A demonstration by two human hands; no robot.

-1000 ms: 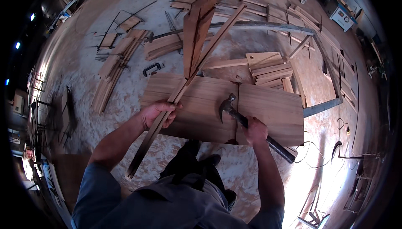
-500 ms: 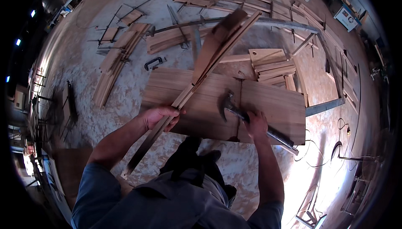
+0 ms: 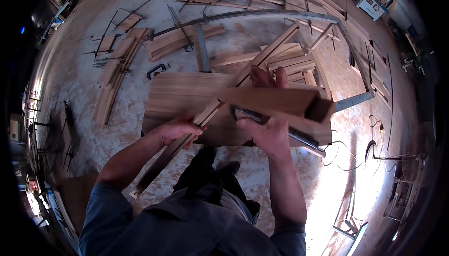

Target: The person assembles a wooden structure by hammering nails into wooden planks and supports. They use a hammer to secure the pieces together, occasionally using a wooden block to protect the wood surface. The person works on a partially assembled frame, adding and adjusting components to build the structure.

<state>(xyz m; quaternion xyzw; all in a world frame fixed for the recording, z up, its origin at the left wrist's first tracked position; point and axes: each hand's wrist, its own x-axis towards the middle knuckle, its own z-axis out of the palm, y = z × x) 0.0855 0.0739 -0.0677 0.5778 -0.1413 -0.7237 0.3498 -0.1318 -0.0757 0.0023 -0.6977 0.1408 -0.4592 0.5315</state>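
My left hand is closed around a long, narrow wooden rail that slants up to the right. A shorter, wide wooden board meets the rail near its middle and points right, its dark end raised toward me. My right hand is under this board, its fingers showing past the far edge and its palm and thumb past the near edge; the board hides the contact between. A claw hammer lies below my right hand on a broad wooden panel, its head partly covered.
A black C-clamp lies beyond the panel's left corner. Stacked planks and a grey metal frame are at the far right. Clamped boards lie on the left, and cables on the floor at right.
My right hand has let go of the hammer and moved up to the short board. That board has swung from pointing up and away to pointing right. My left hand keeps its hold.
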